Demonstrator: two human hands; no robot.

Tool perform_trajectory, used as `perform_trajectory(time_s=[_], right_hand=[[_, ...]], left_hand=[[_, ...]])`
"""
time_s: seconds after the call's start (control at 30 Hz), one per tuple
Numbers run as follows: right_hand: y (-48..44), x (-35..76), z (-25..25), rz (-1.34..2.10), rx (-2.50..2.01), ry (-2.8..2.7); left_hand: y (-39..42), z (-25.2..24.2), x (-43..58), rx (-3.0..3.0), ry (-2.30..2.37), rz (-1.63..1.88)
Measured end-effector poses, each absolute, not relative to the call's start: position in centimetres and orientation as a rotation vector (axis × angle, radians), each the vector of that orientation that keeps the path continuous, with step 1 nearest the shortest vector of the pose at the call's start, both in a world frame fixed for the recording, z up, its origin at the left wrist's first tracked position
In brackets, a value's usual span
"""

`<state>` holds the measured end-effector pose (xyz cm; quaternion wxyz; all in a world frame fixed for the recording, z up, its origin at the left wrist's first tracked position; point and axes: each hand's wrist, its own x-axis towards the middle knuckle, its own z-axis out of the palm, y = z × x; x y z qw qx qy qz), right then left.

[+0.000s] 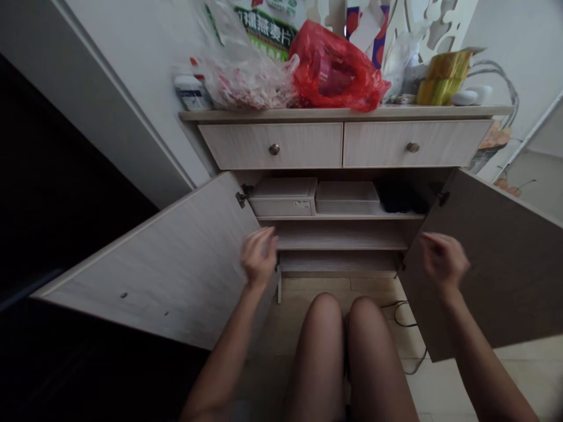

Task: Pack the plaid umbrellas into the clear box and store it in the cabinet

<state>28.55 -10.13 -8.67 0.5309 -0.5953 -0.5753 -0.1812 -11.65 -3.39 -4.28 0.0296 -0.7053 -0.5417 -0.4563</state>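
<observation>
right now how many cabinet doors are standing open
2. The left-hand door is swung outward, with the left hand near its inner edge; the right-hand door is swung outward, with the right hand near its inner edge. No other doors show.

Passage: between left door (pixel 145 264) and right door (pixel 488 264), reaching lower shelf (pixel 341 239). Obstacles: plastic boxes (pixel 284 196) on upper shelf (pixel 341 216).

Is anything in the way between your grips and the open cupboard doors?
Nothing visible is. The left grip is right beside the left door, and the right grip is right beside the right door.
</observation>
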Motion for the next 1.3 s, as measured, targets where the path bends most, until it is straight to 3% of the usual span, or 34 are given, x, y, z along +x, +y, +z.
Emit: perform_trajectory(time_s=[0.13, 0.27, 0.5, 0.7, 0.97, 1.17, 1.3], right_hand=[[0.5, 27.2, -7.6, -0.305, -1.551, -1.800], [8.4, 27.3, -6.9, -0.235, -1.713, -1.930], [10.7, 28.3, -6.1, -0.124, -1.962, -2.031], [4.2, 29.3, -5.6, -0.176, -1.814, -2.136], [-12.1, 27.6, -8.5, -0.169, -1.480, -2.186], [-19.4, 25.0, -11.0, -0.128, -1.412, -2.227], [-20.1, 24.5, -11.9, -0.170, -1.436, -2.297]], left_hand=[[5.9, -3.3, -4.8, -2.406, -1.485, -1.177], [13.7, -3.6, -0.9, -2.625, -1.319, -0.681], [17.8, -4.4, 0.1, -2.690, -1.294, -0.436], [12.2, -4.5, -2.8, -2.753, -1.145, -0.513], [-4.1, -8.0, -8.6, -2.677, -0.763, -0.895], [-12.5, -12.9, -11.0, -2.671, -0.851, -1.074], [-14.2, -16.4, -10.8, -2.688, -1.088, -1.386]])
